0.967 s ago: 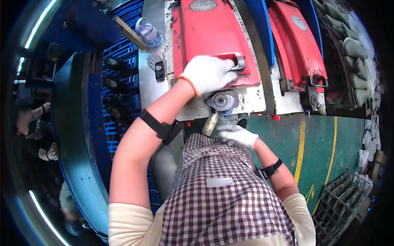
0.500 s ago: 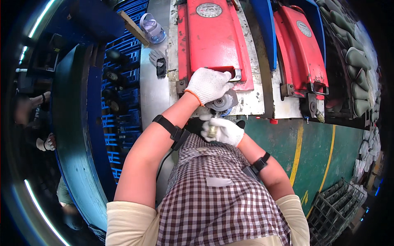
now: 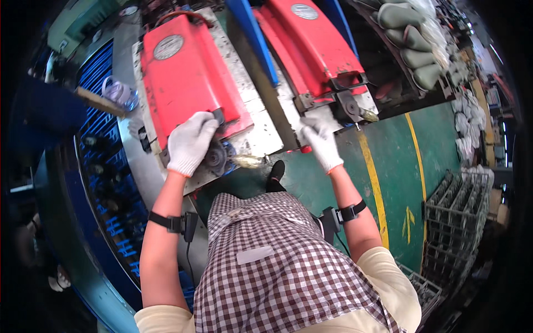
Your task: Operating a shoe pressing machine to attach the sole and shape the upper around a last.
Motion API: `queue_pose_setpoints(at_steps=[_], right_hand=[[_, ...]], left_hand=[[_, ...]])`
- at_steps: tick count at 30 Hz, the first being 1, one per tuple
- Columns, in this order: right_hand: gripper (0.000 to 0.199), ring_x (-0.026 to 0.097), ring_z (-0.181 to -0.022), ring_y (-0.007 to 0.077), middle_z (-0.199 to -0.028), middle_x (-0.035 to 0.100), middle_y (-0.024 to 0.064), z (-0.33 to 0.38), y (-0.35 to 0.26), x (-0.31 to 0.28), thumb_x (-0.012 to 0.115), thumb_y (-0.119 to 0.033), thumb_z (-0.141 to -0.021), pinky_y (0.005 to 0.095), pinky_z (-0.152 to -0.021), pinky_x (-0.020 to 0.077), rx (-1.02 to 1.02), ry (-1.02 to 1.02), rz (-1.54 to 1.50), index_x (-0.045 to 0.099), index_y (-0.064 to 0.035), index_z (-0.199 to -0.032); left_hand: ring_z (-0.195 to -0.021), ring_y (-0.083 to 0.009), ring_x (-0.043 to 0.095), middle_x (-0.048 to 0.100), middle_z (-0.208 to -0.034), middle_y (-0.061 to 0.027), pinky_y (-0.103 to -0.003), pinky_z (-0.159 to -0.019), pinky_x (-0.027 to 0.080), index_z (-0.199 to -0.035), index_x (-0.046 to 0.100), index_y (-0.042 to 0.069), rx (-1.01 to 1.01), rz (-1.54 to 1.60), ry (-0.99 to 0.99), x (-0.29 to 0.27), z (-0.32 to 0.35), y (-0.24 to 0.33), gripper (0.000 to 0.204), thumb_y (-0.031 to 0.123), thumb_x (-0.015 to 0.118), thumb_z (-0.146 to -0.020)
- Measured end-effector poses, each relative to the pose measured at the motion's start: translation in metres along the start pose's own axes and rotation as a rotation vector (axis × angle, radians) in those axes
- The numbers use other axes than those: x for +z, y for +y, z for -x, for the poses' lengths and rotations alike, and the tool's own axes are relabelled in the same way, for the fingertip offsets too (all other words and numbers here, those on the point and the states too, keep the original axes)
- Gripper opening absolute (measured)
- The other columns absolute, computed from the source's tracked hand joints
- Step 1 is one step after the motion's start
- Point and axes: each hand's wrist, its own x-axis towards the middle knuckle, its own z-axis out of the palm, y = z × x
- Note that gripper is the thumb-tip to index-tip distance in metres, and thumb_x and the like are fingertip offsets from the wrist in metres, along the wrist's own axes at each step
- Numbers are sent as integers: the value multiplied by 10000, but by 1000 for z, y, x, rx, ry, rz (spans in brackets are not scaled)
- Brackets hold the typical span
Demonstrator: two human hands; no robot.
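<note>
In a white knit glove, my left hand (image 3: 191, 143) is closed at the front edge of the nearer red machine cover (image 3: 180, 83), its fingers curled round the dark handle (image 3: 219, 116). Below that hand is a round dark clamp part (image 3: 216, 158), with a shiny yellowish wrapped piece (image 3: 248, 161) sticking out to the right. My right hand (image 3: 321, 136), gloved too, is by the front left corner of the second red machine cover (image 3: 313, 44). Motion smears its fingers, and I cannot tell whether they touch the machine. A similar yellowish piece (image 3: 368, 115) sticks out beside the second machine's clamp (image 3: 348, 105).
Blue upright panels (image 3: 252, 39) stand between the machines. A clear bottle (image 3: 121, 94) is at the left of the bench. Grey-green boot-like shapes (image 3: 419, 58) fill a rack at the upper right. Wire racks (image 3: 458, 216) stand on the green floor (image 3: 388, 166), right.
My view has swung right. My right hand has left the yellowish piece at the first machine and moved right to the second. My left hand remains at the first cover's front edge.
</note>
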Motion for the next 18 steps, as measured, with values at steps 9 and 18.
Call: queue_pose_setpoints(at_steps=[9, 18], right_hand=[[402, 628, -1200, 374, -1209, 719, 170, -66, 9, -157, 590, -429, -990, 472, -1057, 481, -101, 581, 812, 753, -142, -1220], [496, 678, -1078, 417, -1072, 732, 223, -44, 22, -127, 466, -486, -1026, 519, -923, 527, 327, 683, 767, 758, -86, -995]], left_hand=[[-1108, -220, 670, 689, -1162, -116, -343, -1000, 521, -1240, 669, 23, 262, 335, 140, 35, -29, 99, 290, 69, 652, -954], [-1167, -348, 640, 675, -1221, -139, -459, -990, 520, -1205, 684, 116, 607, 128, -48, 110, -84, 175, 366, 186, 709, -846]])
